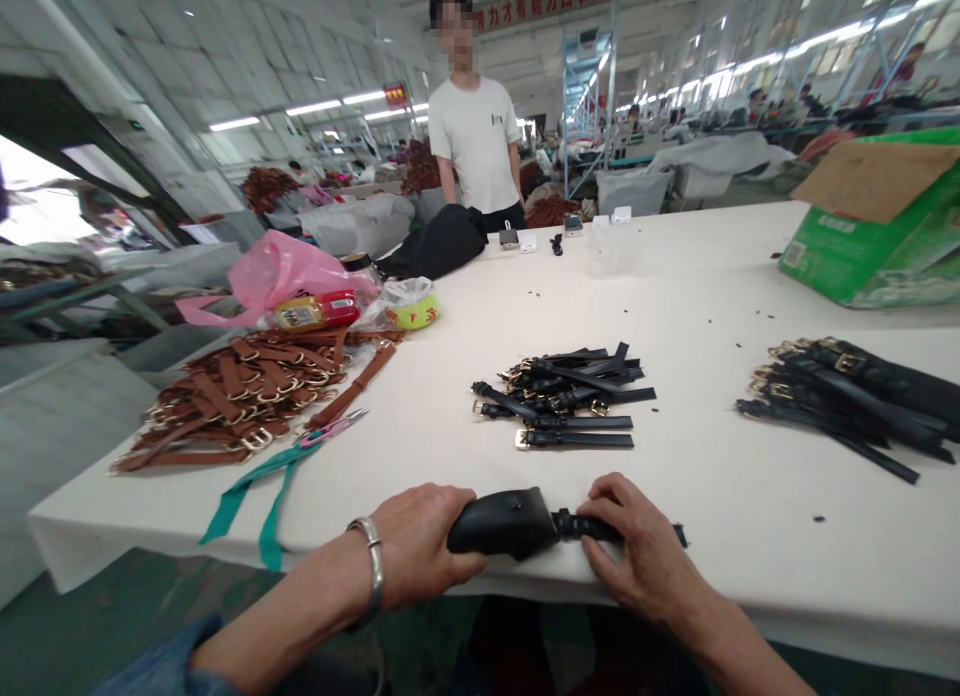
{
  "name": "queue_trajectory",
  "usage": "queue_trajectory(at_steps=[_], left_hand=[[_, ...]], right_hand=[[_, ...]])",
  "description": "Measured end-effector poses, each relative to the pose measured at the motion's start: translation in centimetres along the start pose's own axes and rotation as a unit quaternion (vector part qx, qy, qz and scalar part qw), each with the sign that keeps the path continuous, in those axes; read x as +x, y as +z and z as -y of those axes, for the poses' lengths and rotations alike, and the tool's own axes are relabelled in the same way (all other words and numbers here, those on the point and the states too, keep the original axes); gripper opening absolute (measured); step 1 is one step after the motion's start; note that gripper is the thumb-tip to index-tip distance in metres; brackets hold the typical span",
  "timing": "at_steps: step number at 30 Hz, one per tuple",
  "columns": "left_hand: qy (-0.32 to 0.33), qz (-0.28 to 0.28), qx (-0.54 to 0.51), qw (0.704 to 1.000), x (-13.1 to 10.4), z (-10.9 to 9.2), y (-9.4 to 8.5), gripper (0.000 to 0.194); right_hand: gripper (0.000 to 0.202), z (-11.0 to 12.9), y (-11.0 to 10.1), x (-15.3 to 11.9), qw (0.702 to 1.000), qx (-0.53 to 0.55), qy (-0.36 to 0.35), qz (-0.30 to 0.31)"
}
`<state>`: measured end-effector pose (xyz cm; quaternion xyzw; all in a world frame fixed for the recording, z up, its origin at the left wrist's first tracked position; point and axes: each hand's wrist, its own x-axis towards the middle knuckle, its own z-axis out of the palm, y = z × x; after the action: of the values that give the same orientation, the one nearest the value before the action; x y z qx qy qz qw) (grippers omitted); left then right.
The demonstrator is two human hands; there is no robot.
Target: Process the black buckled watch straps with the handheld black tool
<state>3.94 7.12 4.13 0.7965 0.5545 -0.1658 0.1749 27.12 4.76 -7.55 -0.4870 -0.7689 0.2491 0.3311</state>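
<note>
My left hand [431,536] is closed around the near end of a smooth, rounded black piece [504,524]. A small knob shows on top of it; its exact kind is unclear. From its right end a short black strap [568,523] runs into my right hand [637,541], whose fingers pinch it from above and below. The strap's tip sticks out beyond my fingers. Both hands are low over the table's front edge. Just past them lies a pile of short black straps [570,391] with gold buckles.
Brown straps [247,386] are heaped at left, beside scissors [330,431] with teal ribbon. A pink bag [277,271] and bottles stand behind. More black straps [862,396] and a green box [870,236] are at right. A person [476,126] stands across the white table [697,286].
</note>
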Motion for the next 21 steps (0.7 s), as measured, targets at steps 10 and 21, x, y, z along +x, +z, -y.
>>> queue_trajectory(at_steps=[10,21], left_hand=[[0.026,-0.066,0.022,0.997,1.7,-1.3,0.5,0.027],[0.011,-0.044,-0.024,0.999,1.7,-0.5,0.7,0.027]], right_hand=[[0.019,0.0,-0.2,0.0,1.0,0.007,-0.006,-0.001],[0.016,0.0,-0.4,-0.6,0.997,-0.057,-0.006,-0.044]])
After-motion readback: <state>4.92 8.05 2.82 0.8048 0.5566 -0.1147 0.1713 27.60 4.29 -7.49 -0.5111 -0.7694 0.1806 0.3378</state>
